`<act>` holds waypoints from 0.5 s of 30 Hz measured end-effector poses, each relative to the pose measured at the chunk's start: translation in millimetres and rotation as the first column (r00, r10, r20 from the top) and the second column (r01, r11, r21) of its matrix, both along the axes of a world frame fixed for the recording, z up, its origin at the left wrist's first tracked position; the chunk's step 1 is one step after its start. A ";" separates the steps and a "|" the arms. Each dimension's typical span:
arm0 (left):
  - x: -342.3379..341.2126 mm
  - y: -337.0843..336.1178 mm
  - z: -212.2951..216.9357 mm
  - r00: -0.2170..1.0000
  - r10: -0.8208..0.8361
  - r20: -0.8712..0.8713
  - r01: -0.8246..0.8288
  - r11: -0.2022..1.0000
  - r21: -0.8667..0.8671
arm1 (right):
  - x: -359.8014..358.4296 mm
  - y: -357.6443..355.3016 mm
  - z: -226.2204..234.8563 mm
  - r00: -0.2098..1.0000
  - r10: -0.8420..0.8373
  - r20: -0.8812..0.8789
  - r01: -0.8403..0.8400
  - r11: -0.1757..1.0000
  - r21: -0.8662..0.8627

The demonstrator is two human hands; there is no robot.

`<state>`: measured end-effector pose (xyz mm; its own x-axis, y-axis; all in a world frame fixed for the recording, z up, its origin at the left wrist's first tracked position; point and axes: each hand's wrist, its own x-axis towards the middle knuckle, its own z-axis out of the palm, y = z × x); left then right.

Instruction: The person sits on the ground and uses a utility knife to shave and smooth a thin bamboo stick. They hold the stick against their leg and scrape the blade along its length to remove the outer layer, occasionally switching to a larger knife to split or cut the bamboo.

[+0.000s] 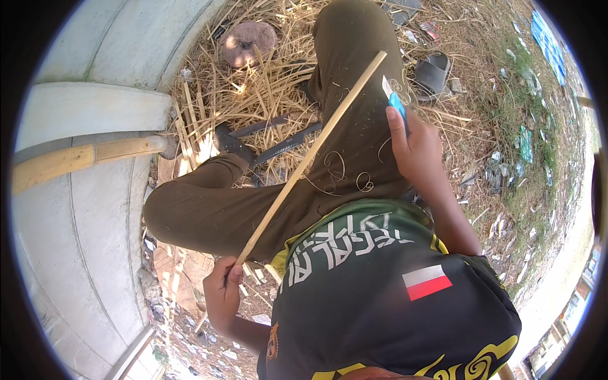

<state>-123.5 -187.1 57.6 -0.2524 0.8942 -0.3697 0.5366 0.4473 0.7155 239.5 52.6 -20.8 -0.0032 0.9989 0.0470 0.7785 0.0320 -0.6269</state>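
Stick (pixel 310 155) between hands, knife (pixel 394 98) alongside.

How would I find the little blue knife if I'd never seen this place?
Start at the person's olive-green trouser leg stretched over the dry straw. The right hand rests on it, gripping the small blue-handled utility knife. It is the only bright blue tool there, with a short pale blade beside the long thin bamboo stick.

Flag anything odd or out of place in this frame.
Mostly litter: thin curled wood shavings cling to the olive trouser leg, and a dark sandal lies loose among straw. The left hand holds the long pale wooden stick; the right hand holds the blue-handled blade.
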 end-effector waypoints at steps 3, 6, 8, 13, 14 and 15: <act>-29.3 -6.6 26.1 0.940 0.243 -0.239 -0.214 0.967 0.140 | 0.5 -1.0 -2.7 0.999 0.001 -0.044 -0.001 1.000 0.005; -43.1 54.6 50.7 0.904 0.278 -0.325 -0.197 0.945 0.259 | -8.9 0.4 2.7 0.999 0.026 -0.045 -0.025 0.999 0.024; -54.0 132.9 57.5 0.907 0.245 -0.342 -0.119 0.929 0.350 | -7.4 -0.1 -7.1 0.998 0.046 -0.032 -0.045 0.998 0.036; -48.2 396.2 72.5 0.803 0.099 -0.587 0.333 0.743 0.580 | -13.9 1.0 -3.3 0.994 0.092 -0.054 -0.086 0.990 0.108; -17.4 429.6 96.5 0.823 0.001 -0.569 0.319 0.827 0.462 | -14.0 -0.7 -4.2 0.994 0.104 -0.038 -0.098 0.987 0.123; 2.2 445.4 97.5 0.835 -0.006 -0.550 0.354 0.772 0.528 | -15.8 -0.1 -4.6 0.994 0.110 -0.018 -0.106 0.985 0.135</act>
<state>-121.3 258.3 155.2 -0.0503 0.9268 0.3722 0.9080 -0.1128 0.4034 223.8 52.5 -25.4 -0.1078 0.9775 0.1812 0.7499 0.1996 -0.6307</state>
